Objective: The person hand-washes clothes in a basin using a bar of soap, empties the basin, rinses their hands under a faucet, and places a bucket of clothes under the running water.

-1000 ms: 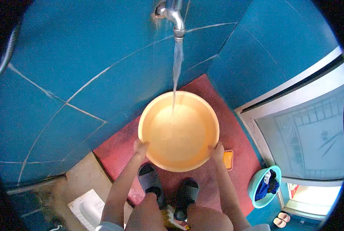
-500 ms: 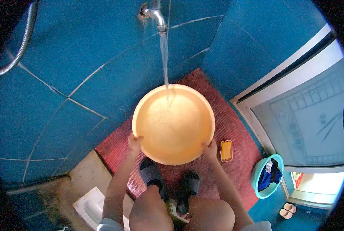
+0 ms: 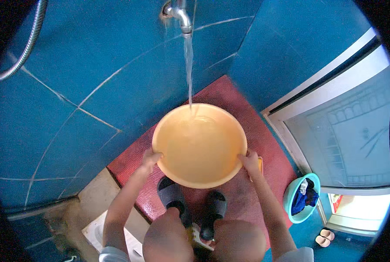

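Observation:
A large pale orange basin [image 3: 199, 150] is gripped at both sides. My left hand [image 3: 150, 159] clasps its left rim, thumb over the inside; my right hand [image 3: 250, 160] clasps the right rim in the same way. Water [image 3: 188, 65] runs from a metal tap [image 3: 184, 22] on the blue wall and falls at the basin's far edge. Some water appears to lie inside the basin. Beyond my right hand, an orange soap dish [image 3: 260, 165] is partly hidden.
A red textured mat [image 3: 271, 183] lies beneath the basin and my sandalled feet. At right a turquoise tub [image 3: 291, 214] holds dark clothes, near a door [image 3: 334, 144] and beige slippers [image 3: 325, 238]. A squat toilet [image 3: 94, 231] is at lower left; a metal hose [image 3: 29, 50] hangs upper left.
The basin's far rim has come toward me, so the stream now meets that rim rather than falling further inside. Both hands have risen a little along the sides; my right hand now covers part of the soap dish.

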### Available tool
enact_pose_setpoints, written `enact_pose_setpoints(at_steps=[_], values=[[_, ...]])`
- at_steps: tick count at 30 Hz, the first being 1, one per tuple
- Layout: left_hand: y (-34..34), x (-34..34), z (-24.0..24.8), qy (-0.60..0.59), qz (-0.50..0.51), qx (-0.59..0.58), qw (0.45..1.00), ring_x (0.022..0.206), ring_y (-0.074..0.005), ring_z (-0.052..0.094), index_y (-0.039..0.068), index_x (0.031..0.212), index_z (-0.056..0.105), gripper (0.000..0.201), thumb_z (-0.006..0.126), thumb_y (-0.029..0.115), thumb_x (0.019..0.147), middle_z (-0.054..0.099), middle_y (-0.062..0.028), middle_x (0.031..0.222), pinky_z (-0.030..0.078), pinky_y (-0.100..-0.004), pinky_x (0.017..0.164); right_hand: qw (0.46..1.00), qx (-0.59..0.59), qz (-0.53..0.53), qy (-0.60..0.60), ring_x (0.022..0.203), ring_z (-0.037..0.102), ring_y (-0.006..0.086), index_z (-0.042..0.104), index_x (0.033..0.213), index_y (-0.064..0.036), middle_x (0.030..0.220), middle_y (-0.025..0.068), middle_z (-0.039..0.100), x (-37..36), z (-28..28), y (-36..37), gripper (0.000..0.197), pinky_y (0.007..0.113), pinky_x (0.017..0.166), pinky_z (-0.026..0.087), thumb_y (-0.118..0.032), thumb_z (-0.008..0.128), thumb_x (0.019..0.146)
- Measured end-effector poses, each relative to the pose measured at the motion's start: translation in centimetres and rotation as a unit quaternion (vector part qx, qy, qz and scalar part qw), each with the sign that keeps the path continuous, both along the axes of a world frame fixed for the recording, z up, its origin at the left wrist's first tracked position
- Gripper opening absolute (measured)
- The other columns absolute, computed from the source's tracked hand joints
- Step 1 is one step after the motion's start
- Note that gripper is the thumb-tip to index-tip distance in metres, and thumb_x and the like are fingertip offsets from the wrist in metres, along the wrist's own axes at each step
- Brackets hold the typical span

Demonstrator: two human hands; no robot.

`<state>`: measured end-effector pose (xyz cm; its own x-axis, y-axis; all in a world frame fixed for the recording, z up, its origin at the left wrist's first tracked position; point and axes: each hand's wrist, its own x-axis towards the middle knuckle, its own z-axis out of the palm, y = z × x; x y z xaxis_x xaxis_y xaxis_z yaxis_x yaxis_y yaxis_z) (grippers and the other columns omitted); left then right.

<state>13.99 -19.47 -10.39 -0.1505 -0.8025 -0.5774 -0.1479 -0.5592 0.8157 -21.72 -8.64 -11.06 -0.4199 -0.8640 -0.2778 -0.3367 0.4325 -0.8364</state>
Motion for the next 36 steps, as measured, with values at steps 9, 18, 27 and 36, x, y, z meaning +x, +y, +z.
enact_pose_setpoints(at_steps=[9,18,27,36], values=[[2.1,-4.8,-11.1,0.14,0.155,-0.011,0.978,0.076,-0.0176,0.055,-0.001,0.099,0.046,0.036,0.049,-0.002,0.063,0.055,-0.0086,0.085,0.046,-0.0271,0.061,0.928,0.107,0.265,0.241,0.081,0.053,0.0345,0.055,0.088,-0.0011,0.083,0.0209,0.056,-6.3,-1.0,-4.8,0.027,0.039,0.071,0.042,-0.022,0.052,0.071],[2.1,-5.5,-7.3,0.018,0.165,-0.04,0.985,0.076,-0.0166,0.054,0.0,0.094,0.046,0.033,0.051,-0.002,0.062,0.055,-0.0064,0.083,0.044,-0.0283,0.066,0.919,-0.353,0.176,-0.012,0.104,0.044,0.0263,0.028,0.12,-0.0008,0.117,0.0219,0.038,6.1,25.2,-20.0,0.054,0.032,0.087,0.033,-0.031,0.047,0.08],[4.8,-4.4,-4.5,-0.019,0.077,0.037,0.996,0.076,-0.0218,0.056,0.002,0.1,0.041,0.036,0.051,0.0,0.066,0.053,-0.0122,0.088,0.048,-0.0322,0.056,0.77,-0.337,0.054,0.539,0.07,0.057,0.0295,0.057,0.07,-0.002,0.07,0.0162,0.057,13.0,35.3,-23.1,0.029,0.038,0.063,0.045,-0.024,0.04,0.078],[4.9,-0.8,-10.0,0.006,0.043,0.047,0.998,0.072,-0.0197,0.057,0.009,0.103,0.039,0.04,0.056,0.007,0.066,0.053,-0.0085,0.089,0.05,-0.0297,0.049,0.892,-0.399,0.198,0.071,0.085,0.054,0.0293,0.038,0.111,-0.0021,0.092,0.0177,0.055,9.1,26.9,-13.9,0.039,0.034,0.072,0.044,-0.021,0.049,0.078]])
